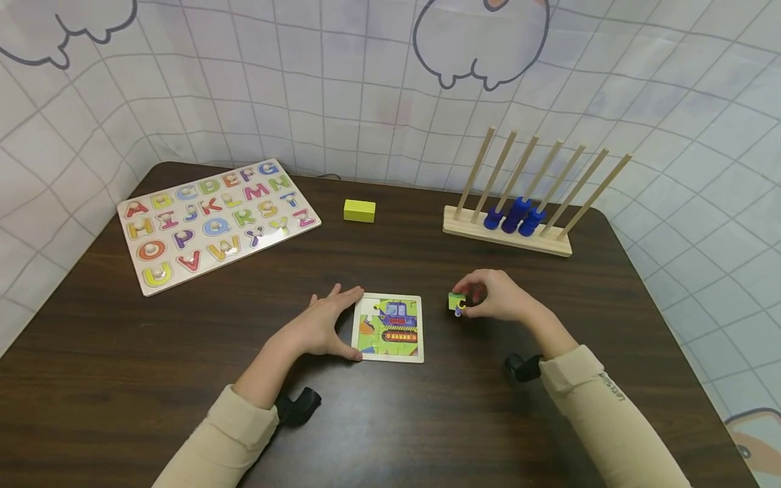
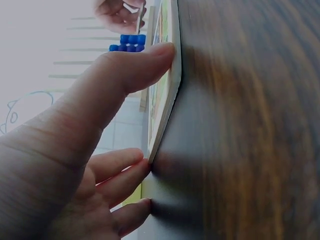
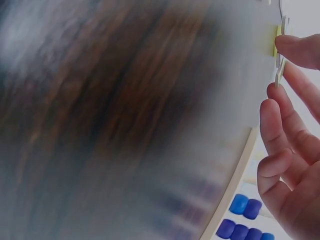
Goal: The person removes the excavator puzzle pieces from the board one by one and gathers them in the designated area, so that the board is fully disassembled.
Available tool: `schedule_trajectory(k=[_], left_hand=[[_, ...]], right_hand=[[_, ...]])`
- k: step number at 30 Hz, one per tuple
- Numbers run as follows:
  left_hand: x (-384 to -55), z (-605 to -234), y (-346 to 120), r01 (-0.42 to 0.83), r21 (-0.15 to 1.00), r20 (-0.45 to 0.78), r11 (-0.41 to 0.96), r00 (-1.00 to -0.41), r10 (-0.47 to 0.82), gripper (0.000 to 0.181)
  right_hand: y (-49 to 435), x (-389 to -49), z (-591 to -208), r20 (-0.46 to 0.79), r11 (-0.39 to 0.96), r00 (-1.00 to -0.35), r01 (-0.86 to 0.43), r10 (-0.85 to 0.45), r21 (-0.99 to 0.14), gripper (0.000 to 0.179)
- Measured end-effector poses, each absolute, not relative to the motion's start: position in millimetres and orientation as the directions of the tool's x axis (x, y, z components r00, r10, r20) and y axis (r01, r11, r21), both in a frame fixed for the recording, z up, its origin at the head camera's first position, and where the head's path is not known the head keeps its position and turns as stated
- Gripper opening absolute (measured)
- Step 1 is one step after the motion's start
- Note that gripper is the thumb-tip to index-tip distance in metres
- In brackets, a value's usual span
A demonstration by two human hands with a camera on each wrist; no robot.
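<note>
A small square jigsaw puzzle [image 1: 420, 339] with a pale wooden frame lies flat on the table, showing a purple digger on green. Its upper left corner shows a bare pale patch. The left hand [image 1: 315, 327] rests along the frame's left side, thumb at the near corner and forefinger at the far one, fingers spread and fairly straight. To the right of the frame, the right hand [image 1: 497, 295] pinches a green puzzle piece [image 1: 455, 300] with a bit of purple and yellow, between thumb and fingertips. In the right wrist view that piece [image 3: 278, 75] appears edge-on.
An alphabet peg board [image 1: 177, 234] lies at the back left. Near the back middle sits a yellow block [image 1: 359, 211]. A wooden bead rack [image 1: 506, 236] with upright rods and several blue beads stands at the back right. Behind the table [image 1: 390, 420] hangs a white gridded cloth [image 1: 366, 108].
</note>
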State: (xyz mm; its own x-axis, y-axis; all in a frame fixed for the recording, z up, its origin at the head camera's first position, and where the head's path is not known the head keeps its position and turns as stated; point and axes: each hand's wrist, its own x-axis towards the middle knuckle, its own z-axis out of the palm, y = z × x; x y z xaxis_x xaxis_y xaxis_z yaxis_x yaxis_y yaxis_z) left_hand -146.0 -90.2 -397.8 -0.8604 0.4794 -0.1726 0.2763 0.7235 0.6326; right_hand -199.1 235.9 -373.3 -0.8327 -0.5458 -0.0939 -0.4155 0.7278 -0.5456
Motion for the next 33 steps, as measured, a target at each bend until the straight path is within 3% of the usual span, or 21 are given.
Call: schedule_trajectory(k=[33], left_hand=[[-147.1,-400.3,-91.6,0.293,0.635,-0.155,0.714,-0.858,0.49,0.101]], right_hand=[[248.9,-220.4,-386.0,-0.157,0.752,-0.848,-0.345,-0.506,-0.562,0.03]])
